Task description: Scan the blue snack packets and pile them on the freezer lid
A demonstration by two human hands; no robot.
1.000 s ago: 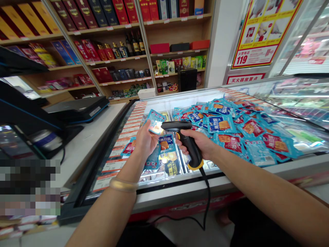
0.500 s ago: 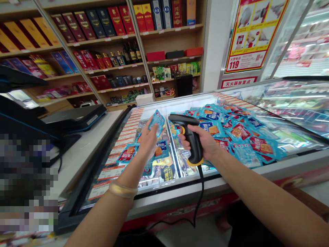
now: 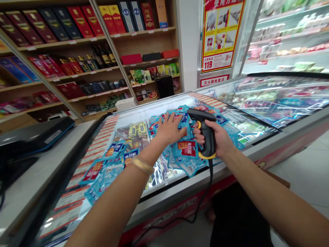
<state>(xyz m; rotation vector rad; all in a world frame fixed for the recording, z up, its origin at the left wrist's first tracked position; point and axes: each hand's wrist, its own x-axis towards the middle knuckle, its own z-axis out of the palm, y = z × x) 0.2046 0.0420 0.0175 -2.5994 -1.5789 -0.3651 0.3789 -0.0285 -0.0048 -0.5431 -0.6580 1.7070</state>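
Observation:
My right hand (image 3: pixel 220 138) grips a black barcode scanner (image 3: pixel 205 132) with a yellow collar; its cable hangs down past the freezer front. My left hand (image 3: pixel 169 129), with a gold bangle on the wrist, lies fingers spread on a heap of blue snack packets (image 3: pixel 187 149) on the glass lid of a chest freezer (image 3: pixel 180 187). It rests on the packets and grips none that I can see. A smaller group of the same blue packets (image 3: pixel 108 164) lies to the left on the glass.
A white counter (image 3: pixel 31 181) with a black register device (image 3: pixel 33 135) runs along the left. Wooden shelves (image 3: pixel 102 68) of boxed bottles and goods stand behind. A second glass-topped freezer (image 3: pixel 277 99) extends right, and a red poster (image 3: pixel 219 34) hangs on the wall.
My left hand no longer holds up a blue packet beside the scanner; it has gone right and down onto the heap. The view has swung right, and the scanner has moved right with it.

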